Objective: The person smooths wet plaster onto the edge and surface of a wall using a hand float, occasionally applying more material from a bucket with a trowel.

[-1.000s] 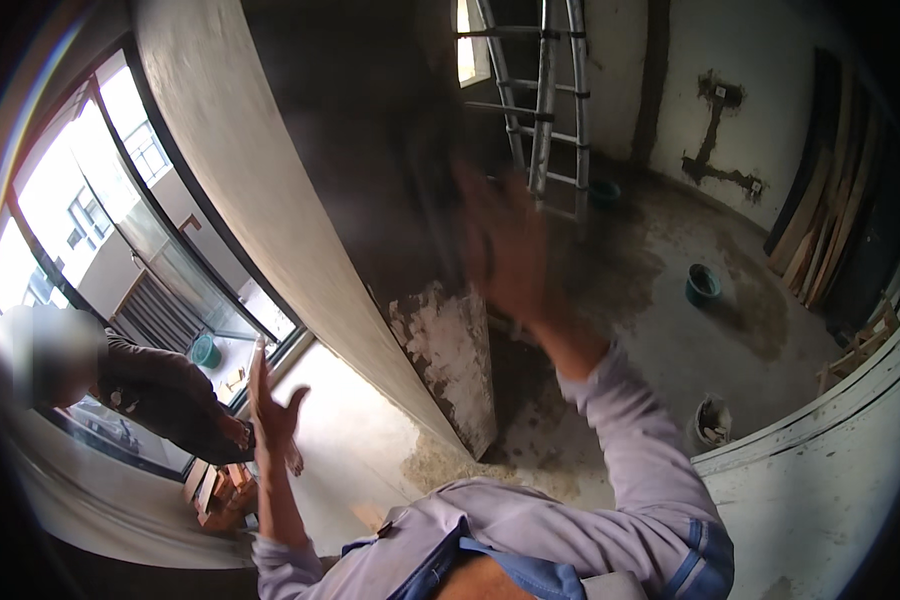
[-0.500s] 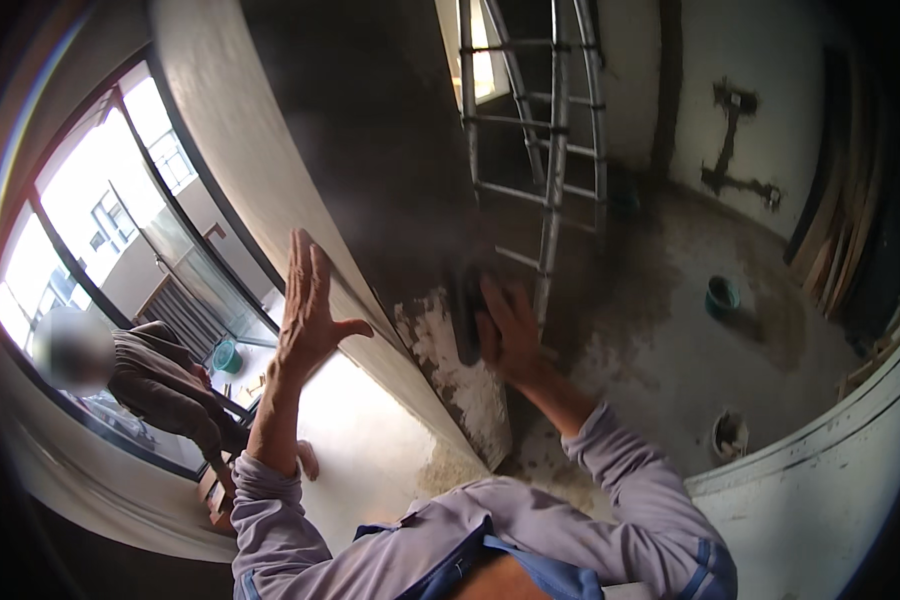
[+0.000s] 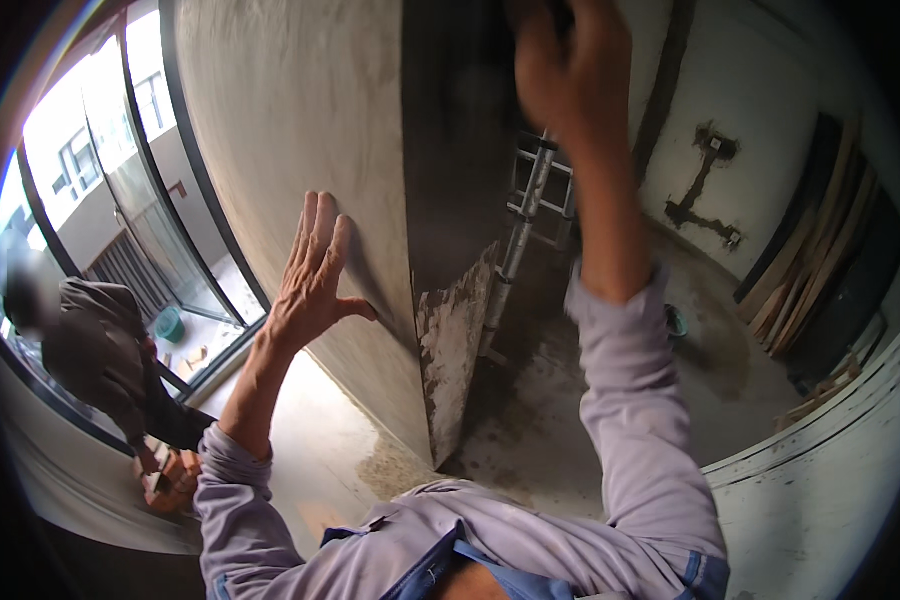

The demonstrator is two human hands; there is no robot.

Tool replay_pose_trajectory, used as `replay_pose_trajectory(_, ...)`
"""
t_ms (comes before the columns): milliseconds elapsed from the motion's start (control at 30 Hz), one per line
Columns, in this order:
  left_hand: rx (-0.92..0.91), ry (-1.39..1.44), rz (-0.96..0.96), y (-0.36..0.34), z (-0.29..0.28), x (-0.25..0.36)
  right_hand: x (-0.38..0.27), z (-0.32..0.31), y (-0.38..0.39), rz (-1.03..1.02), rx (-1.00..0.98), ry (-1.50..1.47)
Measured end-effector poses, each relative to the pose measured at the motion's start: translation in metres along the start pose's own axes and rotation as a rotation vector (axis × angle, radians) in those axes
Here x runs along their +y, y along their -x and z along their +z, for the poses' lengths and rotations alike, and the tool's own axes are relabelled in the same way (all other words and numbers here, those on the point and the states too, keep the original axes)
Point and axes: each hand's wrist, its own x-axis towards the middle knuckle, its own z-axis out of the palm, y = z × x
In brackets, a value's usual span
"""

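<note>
My left hand is open, fingers spread against the pale plastered face of the pillar, near its corner. High at the top, my right hand is closed on a dark float, largely hidden behind it and blurred, at the pillar's dark wet-plastered side. Lower on that side is a rough, patchy whitish strip.
A co-worker bends at the left over stacked bricks, beside glass doors with a teal bucket beyond. An aluminium ladder stands behind the pillar. Boards lean at the right, near another bucket.
My right hand has swept up along the dark side to the top with the float. My left hand has shifted slightly up on the pale face. The view has turned, showing more pillar.
</note>
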Motion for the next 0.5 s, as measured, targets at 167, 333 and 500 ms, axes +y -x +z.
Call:
replay_pose_trajectory(167, 0.004, 0.037, -0.017, 0.013, -0.002, -0.008, -0.112, -0.037, 0.165, 0.371, -0.323, -0.029)
replay_pose_trajectory(333, 0.023, 0.091, 0.011, -0.002, -0.003, -0.007, -0.196, -0.104, 0.31, 0.791, -0.574, 0.041)
replay_pose_trajectory(500, -0.01, 0.075, -0.015, 0.011, -0.009, -0.009, -0.126, -0.063, 0.168, 0.461, -0.223, 0.202)
